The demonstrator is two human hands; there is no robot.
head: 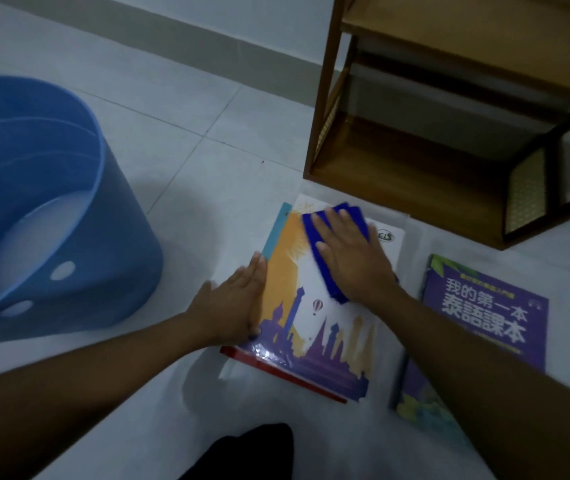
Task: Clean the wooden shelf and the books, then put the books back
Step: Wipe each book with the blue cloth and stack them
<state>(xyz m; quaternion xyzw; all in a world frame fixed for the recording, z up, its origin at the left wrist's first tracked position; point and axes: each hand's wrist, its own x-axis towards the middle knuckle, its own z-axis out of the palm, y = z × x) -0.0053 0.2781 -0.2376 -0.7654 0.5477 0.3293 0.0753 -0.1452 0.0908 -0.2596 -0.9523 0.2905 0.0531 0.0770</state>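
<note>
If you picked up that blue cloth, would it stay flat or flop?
Probably flop: the blue cloth is creased and bunched under the right hand. It looks thin, so likely light. It may slide easily on the shiny book cover.

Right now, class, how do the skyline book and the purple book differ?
The skyline book is orange and white; the purple book has white characters. The left hand and right hand, pressing a cloth, rest on the skyline book; none touches the purple book. Both lie flat, covers up.
</note>
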